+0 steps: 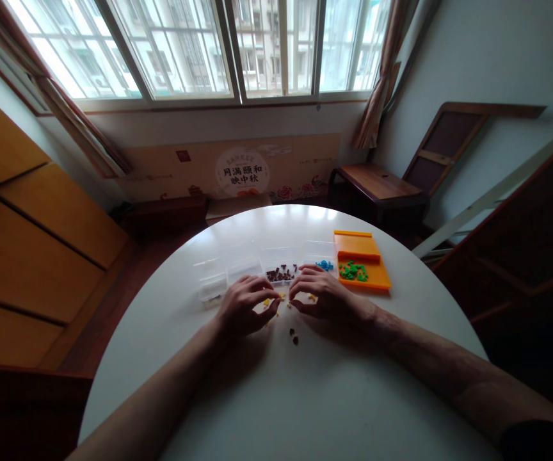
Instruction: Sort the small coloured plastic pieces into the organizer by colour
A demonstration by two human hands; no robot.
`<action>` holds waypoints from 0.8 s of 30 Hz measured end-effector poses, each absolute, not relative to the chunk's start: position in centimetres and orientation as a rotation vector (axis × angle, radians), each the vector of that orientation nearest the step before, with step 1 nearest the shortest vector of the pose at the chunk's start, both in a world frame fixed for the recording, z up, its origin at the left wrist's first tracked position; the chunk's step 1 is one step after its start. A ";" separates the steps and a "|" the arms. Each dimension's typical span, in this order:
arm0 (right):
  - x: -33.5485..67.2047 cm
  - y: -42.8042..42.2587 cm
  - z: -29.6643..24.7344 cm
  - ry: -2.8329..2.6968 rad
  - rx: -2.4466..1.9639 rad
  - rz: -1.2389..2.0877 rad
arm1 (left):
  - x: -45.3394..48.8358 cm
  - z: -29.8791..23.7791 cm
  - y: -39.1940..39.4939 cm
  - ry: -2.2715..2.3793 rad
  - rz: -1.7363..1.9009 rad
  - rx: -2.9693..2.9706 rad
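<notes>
Both hands rest on a round white table (276,397), fingers curled towards each other. My left hand (245,310) pinches near tiny yellow pieces (281,297) lying between the two hands. My right hand (317,296) is curled beside them, with another yellow piece (312,297) under its fingers. What each pinch holds is too small to name. Two dark brown pieces (294,336) lie loose just in front of the hands. Beyond the fingers stands a clear compartment box (219,282) with brown pieces (280,274) and blue pieces (325,264) in separate compartments.
An orange tray (360,246) holding green pieces (353,271) sits to the right of the clear box. A wooden bench (377,182) and a leaning frame stand by the right wall. Wooden cabinets line the left, windows the far wall.
</notes>
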State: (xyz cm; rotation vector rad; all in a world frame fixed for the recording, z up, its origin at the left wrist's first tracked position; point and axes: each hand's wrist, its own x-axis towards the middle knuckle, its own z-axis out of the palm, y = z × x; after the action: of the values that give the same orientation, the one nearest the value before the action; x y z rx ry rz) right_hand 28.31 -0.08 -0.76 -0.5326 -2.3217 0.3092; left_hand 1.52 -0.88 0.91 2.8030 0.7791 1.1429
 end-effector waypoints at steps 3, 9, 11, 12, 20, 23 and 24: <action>28.5 0.0 -0.7 -2.268 -0.544 0.268 | 1.5 1.1 -1.2 0.662 1.063 2.788; 28.6 0.5 -1.1 -2.021 -0.762 0.172 | 1.8 1.2 -2.0 0.496 0.875 2.737; 28.5 0.7 -1.4 -1.942 -0.875 0.204 | 1.9 1.1 -2.0 0.470 0.826 2.725; 28.5 0.7 -1.6 -1.907 -0.916 0.228 | 2.0 1.0 -1.9 0.456 0.812 2.722; 28.3 0.7 -1.8 -1.892 -0.940 0.241 | 1.8 0.7 -1.6 0.453 0.765 2.712; 28.3 0.6 -1.8 -1.914 -0.931 0.202 | 1.9 0.8 -1.6 0.437 0.728 2.696; 28.3 0.6 -1.8 -1.921 -0.925 0.197 | 2.0 0.9 -1.7 0.428 0.717 2.690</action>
State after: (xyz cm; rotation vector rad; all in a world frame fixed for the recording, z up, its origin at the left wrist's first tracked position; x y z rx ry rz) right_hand 28.33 0.59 -1.79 -0.9252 -1.9209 0.1971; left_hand 2.02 -1.68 0.87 2.6899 0.4276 0.7170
